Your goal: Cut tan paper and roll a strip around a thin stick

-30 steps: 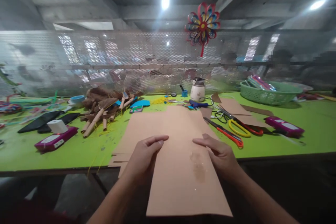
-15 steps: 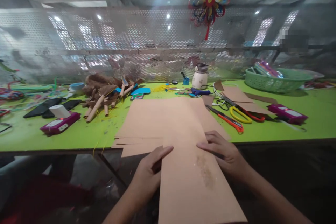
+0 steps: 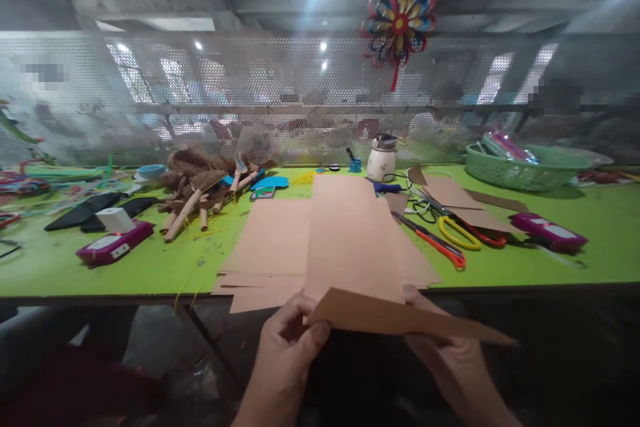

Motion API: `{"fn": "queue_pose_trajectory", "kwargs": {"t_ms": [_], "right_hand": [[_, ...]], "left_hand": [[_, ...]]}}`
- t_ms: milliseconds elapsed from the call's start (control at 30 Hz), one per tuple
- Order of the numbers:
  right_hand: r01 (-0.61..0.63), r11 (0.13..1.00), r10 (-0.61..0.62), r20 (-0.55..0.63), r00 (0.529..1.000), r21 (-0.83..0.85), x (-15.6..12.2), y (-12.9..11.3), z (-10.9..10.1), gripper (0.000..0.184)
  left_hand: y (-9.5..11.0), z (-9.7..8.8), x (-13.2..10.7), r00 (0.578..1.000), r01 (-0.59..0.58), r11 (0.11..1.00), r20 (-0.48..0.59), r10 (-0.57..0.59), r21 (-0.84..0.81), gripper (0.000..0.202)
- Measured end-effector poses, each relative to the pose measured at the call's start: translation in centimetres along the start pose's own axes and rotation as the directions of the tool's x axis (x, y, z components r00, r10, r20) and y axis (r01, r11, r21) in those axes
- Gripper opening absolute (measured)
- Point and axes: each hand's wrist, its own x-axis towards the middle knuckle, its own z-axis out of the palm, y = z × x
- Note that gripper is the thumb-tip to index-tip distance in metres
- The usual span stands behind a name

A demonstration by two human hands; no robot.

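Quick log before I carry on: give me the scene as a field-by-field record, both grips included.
left grip: pinching the sheet's left edge
right grip: holding its right side, partly hidden
sheet: brown, near end bent up, far part over the stack
stack: brown sheets, overhanging the table edge
left side: rolls; purple box, white block on top
right side: orange-handled tool; green basket
back: bottle; blue pot
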Motion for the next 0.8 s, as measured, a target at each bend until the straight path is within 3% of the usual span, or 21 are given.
{"fn": "queue_pose_trajectory", "kwargs": {"t_ms": [100,167,333,433,533,700,800], "right_hand": [[-0.082,0.996,0.084,-0.182,0.980,0.017,-0.8,-0.1,1.8,0.013],[-0.105,0.990,0.125,-0.243,0.962,0.093,-0.8,-0.1,2.6,0.013],[-0.147,0.935,0.233,-0.247,0.941,0.322,0.2,-0.6,3.8,0.024],[-0.145,0.916,0.266,-0.297,0.917,0.373,0.9,-1.0,4.6,0.029],[-0.131,0.873,0.309,-0.324,0.894,0.470,1.5,-1.4,5.4,0.042],[-0.107,0.788,0.343,-0.290,0.893,0.606,1.8,-1.5,6.4,0.081],[-0.109,0.785,0.352,-0.295,0.889,0.609,1.4,-1.2,6.7,0.097]], "left_hand": [[0.1,1.1,0.2,0.999,0.028,0.986,0.036,-0.022,-0.166,0.031],[0.4,1.8,0.6,1.000,0.025,0.975,0.023,-0.020,-0.220,0.029],[1.3,3.3,1.3,0.998,-0.022,0.967,-0.063,0.007,-0.254,0.027],[1.5,4.0,1.6,0.995,-0.039,0.963,-0.095,0.014,-0.267,0.054],[0.8,4.5,1.7,0.996,-0.034,0.947,-0.094,0.004,-0.319,0.066],[-1.7,5.1,1.8,0.992,0.077,0.926,-0.066,-0.109,-0.370,0.049],[-1.9,5.3,2.0,0.989,0.111,0.925,-0.048,-0.138,-0.362,0.045]]}}
